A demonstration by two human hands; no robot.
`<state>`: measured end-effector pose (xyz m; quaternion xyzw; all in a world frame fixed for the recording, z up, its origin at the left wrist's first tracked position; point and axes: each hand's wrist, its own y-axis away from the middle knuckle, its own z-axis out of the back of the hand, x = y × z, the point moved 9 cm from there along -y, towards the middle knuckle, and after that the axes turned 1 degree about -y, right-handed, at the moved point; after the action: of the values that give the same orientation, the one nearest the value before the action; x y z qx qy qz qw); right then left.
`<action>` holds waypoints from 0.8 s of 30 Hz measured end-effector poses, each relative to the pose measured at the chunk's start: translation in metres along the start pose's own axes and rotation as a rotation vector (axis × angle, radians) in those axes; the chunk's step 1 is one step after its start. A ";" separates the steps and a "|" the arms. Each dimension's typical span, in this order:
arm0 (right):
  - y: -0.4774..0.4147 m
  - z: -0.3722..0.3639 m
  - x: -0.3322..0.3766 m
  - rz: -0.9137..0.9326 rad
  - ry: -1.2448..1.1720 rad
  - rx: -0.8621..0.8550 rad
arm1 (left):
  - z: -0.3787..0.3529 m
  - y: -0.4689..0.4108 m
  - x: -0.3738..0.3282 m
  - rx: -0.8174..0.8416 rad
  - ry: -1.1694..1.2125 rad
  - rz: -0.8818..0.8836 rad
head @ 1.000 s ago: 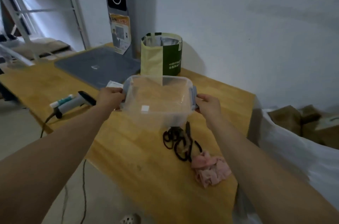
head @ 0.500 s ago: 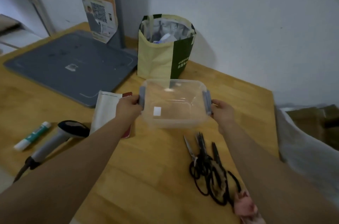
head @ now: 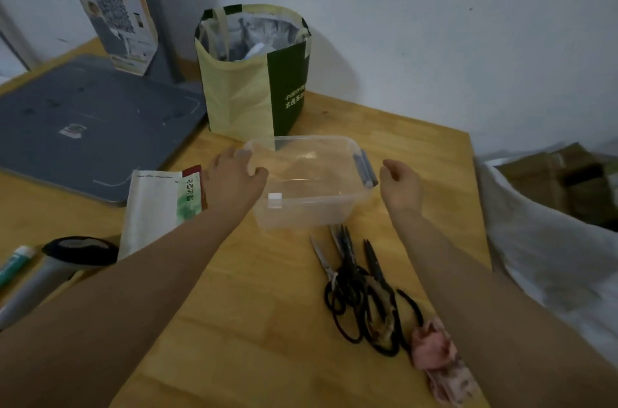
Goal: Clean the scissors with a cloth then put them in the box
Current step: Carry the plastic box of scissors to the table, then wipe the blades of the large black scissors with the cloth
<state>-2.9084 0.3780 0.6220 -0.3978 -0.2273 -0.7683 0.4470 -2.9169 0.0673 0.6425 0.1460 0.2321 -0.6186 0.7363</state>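
A clear plastic box (head: 311,212) with grey side clips stands on the wooden table (head: 254,324), open and with nothing inside. My left hand (head: 234,182) holds its left edge, thumb hooked over the rim. My right hand (head: 399,187) hovers just right of the box's right clip, fingers loosely curled, touching nothing. Several black-handled scissors (head: 359,290) lie in a heap in front of the box, tips pointing toward it. A crumpled pink cloth (head: 438,362) lies by their handles, partly under my right forearm.
A yellow-green bag (head: 247,90) stands behind the box by the wall. A grey flat tray (head: 90,126), a paper packet (head: 157,210), a handheld scanner (head: 63,262) and a tube (head: 15,260) lie left. White sheeting (head: 548,260) and cardboard sit beyond the table's right edge.
The box, carried in both hands a second ago, now stands on the table behind the scissors. My right hand has let go of its right clip; my left hand still holds it.
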 end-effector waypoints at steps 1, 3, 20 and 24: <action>0.003 0.004 0.005 0.089 0.044 -0.033 | -0.002 0.001 -0.016 -0.004 -0.016 -0.075; 0.009 0.006 0.014 0.230 0.124 -0.071 | -0.008 0.007 -0.049 0.003 -0.012 -0.208; 0.116 0.026 -0.032 0.399 0.352 -0.089 | -0.069 0.138 -0.096 0.006 -0.057 -0.661; 0.171 0.047 -0.074 0.374 0.363 -0.055 | -0.073 0.182 -0.062 0.075 0.025 -0.571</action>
<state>-2.7203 0.3635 0.5882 -0.3008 -0.0449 -0.7371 0.6035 -2.7587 0.1914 0.6001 0.1095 0.2500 -0.8072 0.5234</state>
